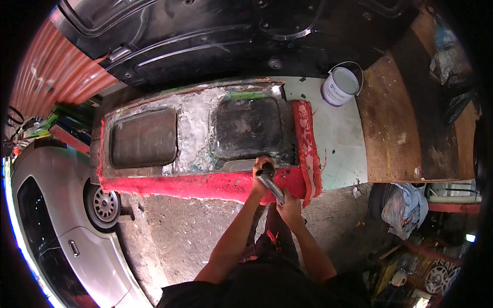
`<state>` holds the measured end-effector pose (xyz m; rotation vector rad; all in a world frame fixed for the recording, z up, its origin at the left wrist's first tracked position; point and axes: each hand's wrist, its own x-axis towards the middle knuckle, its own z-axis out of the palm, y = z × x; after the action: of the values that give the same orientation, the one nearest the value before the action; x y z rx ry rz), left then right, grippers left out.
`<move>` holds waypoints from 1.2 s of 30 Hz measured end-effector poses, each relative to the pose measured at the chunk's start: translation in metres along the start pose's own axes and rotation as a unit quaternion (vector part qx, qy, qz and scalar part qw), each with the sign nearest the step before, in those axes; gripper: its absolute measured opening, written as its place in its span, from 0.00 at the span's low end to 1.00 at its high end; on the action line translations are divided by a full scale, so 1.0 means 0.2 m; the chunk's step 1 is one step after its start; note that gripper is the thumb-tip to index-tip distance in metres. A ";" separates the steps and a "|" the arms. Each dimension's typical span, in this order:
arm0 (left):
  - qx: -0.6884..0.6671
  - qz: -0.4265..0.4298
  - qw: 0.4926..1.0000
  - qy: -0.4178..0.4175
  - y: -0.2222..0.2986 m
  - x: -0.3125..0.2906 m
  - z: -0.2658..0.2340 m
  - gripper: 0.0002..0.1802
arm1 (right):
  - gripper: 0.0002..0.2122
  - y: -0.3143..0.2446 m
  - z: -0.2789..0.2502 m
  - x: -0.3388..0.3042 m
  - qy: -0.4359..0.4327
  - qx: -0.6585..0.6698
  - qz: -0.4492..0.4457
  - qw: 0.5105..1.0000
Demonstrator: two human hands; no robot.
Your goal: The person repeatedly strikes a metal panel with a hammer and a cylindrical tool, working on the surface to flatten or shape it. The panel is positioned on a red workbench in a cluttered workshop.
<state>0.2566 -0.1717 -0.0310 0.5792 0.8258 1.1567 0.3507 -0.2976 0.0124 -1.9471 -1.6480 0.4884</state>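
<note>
Both hands are in front of my body, at the near edge of a large flat panel (192,136). The panel has two dark, round-cornered recesses, patchy white coating between them and a ragged red border (205,186). A shiny metal tube (271,188) slants between my hands. My left hand (260,180) is wrapped round its upper end, where a dark round opening shows. Lower down, my right hand (290,206) grips the other end. Part of the tube is hidden by the fingers.
A white bucket (340,87) with a wire handle stands on a pale board (341,149) at the right. Big black panels (205,41) lean behind. A silver car (77,226) is parked at left. Plastic bags (405,208) and a wheel cover (440,278) lie lower right.
</note>
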 end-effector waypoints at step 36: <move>0.315 0.239 0.913 -0.099 0.08 0.00 -0.07 0.11 | 0.13 -0.02 -0.24 -0.22 -0.012 0.108 0.198 0.974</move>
<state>0.2367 -0.1662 -0.0259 1.4758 0.9048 1.2309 0.3676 -0.3473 0.0493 -2.1089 -1.1587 0.8090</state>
